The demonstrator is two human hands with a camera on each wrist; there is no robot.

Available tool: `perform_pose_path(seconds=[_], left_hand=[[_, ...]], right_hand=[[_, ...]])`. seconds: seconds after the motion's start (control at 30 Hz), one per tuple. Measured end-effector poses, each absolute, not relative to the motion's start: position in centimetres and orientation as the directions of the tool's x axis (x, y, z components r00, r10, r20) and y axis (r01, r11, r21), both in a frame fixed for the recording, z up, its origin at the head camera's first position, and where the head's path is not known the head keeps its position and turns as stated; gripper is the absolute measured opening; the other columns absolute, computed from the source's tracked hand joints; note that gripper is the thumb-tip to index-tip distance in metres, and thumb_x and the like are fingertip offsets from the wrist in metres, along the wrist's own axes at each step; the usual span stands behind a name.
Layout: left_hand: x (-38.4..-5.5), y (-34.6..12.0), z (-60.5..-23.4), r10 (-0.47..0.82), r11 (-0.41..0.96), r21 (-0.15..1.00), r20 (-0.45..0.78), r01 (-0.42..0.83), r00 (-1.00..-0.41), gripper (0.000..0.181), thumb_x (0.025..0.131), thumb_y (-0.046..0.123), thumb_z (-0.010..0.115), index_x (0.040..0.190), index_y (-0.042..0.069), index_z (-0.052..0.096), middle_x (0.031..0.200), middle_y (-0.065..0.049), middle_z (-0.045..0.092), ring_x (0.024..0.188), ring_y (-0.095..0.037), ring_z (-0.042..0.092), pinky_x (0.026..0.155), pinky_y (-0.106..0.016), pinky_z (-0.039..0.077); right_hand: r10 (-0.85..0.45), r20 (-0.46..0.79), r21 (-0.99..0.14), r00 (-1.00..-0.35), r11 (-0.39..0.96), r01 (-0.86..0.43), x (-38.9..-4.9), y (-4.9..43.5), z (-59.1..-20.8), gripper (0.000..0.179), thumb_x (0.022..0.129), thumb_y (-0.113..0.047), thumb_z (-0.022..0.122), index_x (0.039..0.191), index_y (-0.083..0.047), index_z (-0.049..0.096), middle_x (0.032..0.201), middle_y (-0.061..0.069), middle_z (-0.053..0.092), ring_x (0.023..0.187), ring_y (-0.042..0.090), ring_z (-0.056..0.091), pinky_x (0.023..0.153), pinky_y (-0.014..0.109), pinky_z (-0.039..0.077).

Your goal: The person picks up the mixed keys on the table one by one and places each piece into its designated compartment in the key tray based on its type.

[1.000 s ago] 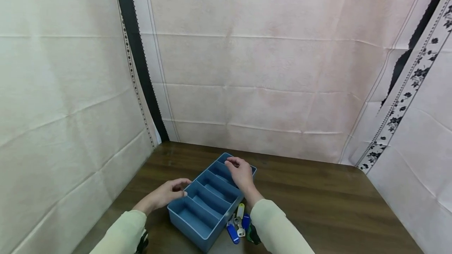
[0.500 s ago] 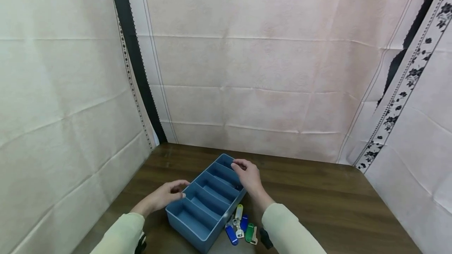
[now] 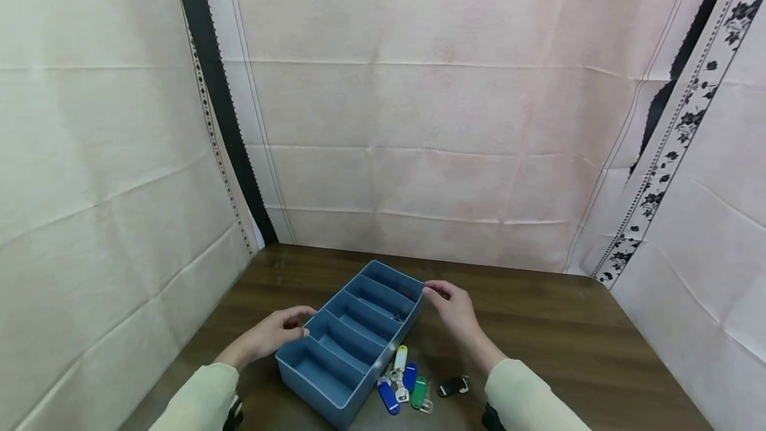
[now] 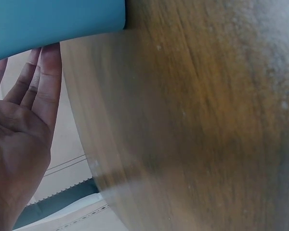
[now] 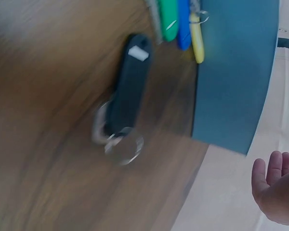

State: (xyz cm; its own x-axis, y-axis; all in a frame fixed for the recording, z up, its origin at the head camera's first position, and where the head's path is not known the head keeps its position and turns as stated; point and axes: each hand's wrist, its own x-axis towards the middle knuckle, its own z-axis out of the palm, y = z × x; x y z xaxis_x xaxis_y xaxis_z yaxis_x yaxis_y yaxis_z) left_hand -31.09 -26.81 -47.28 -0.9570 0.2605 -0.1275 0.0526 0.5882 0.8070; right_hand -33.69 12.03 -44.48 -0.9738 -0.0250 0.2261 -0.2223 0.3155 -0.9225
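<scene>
A blue tray (image 3: 308, 389) with several cross compartments lies slantwise on the wooden table. My left hand (image 3: 269, 336) rests against its left side, fingertips right at the rim; in the left wrist view those fingers (image 4: 49, 82) reach up straight behind the tray wall. At the far right corner is my right hand (image 3: 457, 316), its fingers loosely bent and holding nothing visible. A small metal piece (image 3: 397, 318) shows inside one compartment, and something dark lies in the farthest one. Closest to my right wrist is a black key tag (image 5: 130, 86) with its ring and key.
Beside the tray's right wall lie keys with a yellow tag (image 3: 400, 358), a green tag (image 3: 419, 392) and two blue tags, one of them (image 3: 388, 397) nearer me. Pale cloth (image 3: 389, 151) hangs behind the table (image 3: 538, 324) and along both sides.
My right hand has drawn back from over the far compartments to the right, past the tray's corner. The green and black key tags have come into sight from under my right arm. My left hand stays put.
</scene>
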Motion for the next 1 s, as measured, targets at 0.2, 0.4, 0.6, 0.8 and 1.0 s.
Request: perform_pose_path(seconds=[0.2,0.4,0.6,0.8,1.0], left_hand=[[-31.1,-26.9,-47.2,0.245,0.593,0.804,-0.126,0.046,-0.961,0.039,0.096,0.027,0.066,0.134,0.022,0.059,0.108,-0.005,0.061,0.097,-0.023,0.056,0.084,-0.045,0.049],[-31.2,-26.8,-47.4,0.241,0.596,0.802,-0.118,0.051,-0.963,0.039,0.096,0.025,0.066,0.133,0.021,0.059,0.110,-0.005,0.061,0.099,-0.022,0.057,0.085,-0.046,0.049],[-31.0,-27.0,-47.6,0.255,0.589,0.806,-0.115,0.060,-0.960,0.039,0.096,0.024,0.066,0.133,0.019,0.058,0.107,-0.005,0.061,0.097,-0.023,0.056,0.083,-0.045,0.049],[-31.0,-27.0,-47.7,0.257,0.588,0.807,-0.119,0.057,-0.959,0.042,0.095,0.027,0.068,0.134,0.019,0.058,0.108,-0.006,0.061,0.096,-0.023,0.056,0.082,-0.045,0.050],[-31.0,-26.9,-47.6,0.260,0.580,0.813,-0.120,0.056,-0.958,0.042,0.095,0.026,0.068,0.134,0.018,0.058,0.114,-0.006,0.061,0.101,-0.024,0.056,0.085,-0.048,0.050]], right_hand=[[0.004,0.188,-0.927,-0.982,0.331,-0.176,-33.2,14.0,-45.3,0.027,0.096,-0.025,0.067,0.117,-0.008,0.071,0.108,0.005,0.068,0.097,0.019,0.059,0.081,0.032,0.048],[-0.027,0.176,-0.910,-0.984,0.377,-0.173,-32.1,15.6,-46.6,0.026,0.096,-0.027,0.067,0.115,-0.010,0.071,0.109,0.003,0.068,0.098,0.019,0.059,0.082,0.033,0.049],[-0.132,0.166,-0.878,-0.977,0.432,-0.208,-31.0,17.1,-48.2,0.025,0.095,-0.027,0.068,0.113,-0.010,0.072,0.107,0.002,0.069,0.095,0.017,0.062,0.081,0.032,0.051],[-0.247,0.138,-0.813,-0.959,0.525,-0.252,-29.6,19.1,-49.6,0.030,0.095,-0.027,0.068,0.116,-0.005,0.069,0.108,0.002,0.068,0.096,0.017,0.062,0.079,0.031,0.050],[-0.351,0.151,-0.776,-0.924,0.536,-0.331,-28.4,20.8,-50.6,0.030,0.093,-0.027,0.070,0.113,-0.005,0.070,0.108,0.002,0.068,0.096,0.015,0.063,0.079,0.027,0.050]])
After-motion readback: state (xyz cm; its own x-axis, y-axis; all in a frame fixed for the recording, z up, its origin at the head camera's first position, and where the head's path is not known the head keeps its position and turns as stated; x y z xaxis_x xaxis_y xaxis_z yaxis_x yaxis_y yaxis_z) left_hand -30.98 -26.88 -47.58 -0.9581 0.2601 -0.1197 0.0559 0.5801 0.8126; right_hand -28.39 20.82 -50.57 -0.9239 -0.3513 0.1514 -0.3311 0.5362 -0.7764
